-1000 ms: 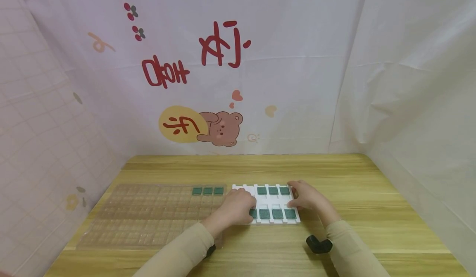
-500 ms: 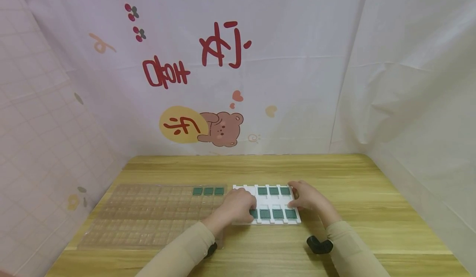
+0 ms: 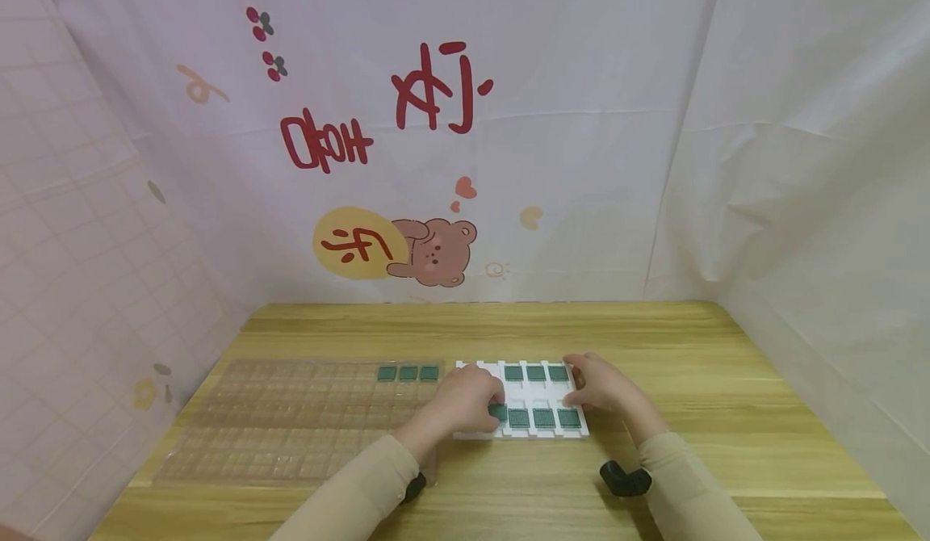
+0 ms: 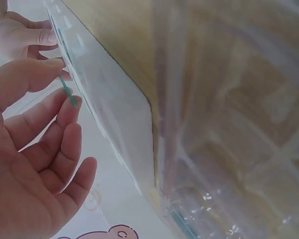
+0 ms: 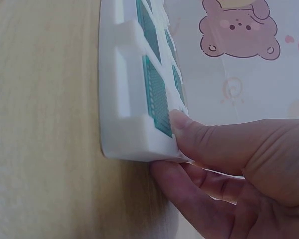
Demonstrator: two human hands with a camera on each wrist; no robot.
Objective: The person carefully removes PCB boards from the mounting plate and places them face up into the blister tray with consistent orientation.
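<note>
Left hand (image 3: 468, 400): above the left part of the white slotted tray (image 3: 525, 394). Its thumb and fingertips are clamped on a thin green circuit board (image 4: 69, 93); the left wrist view shows the board edge-on beside the tray's upper face, the remaining fingers loosely bent. In the head view the board sits at the near row, left of the other boards there. Contact between board and tray: cannot tell.

Right hand (image 3: 603, 387): fingers clamped on the right end of the white tray, thumb at the rim near a seated board (image 5: 157, 97), index finger against the end.

White tray contents, right of the left hand: three seated green boards in the far row (image 3: 536, 373), three in the near row (image 3: 543, 418). Slots beneath the left hand are hidden.

Left of the white tray, on the wood-grain tabletop (image 3: 523, 492): transparent compartment tray (image 3: 291, 420), three green boards (image 3: 408, 373) side by side in its far right compartments. Behind: white curtain (image 3: 567, 161) with a printed bear (image 3: 439, 252).
</note>
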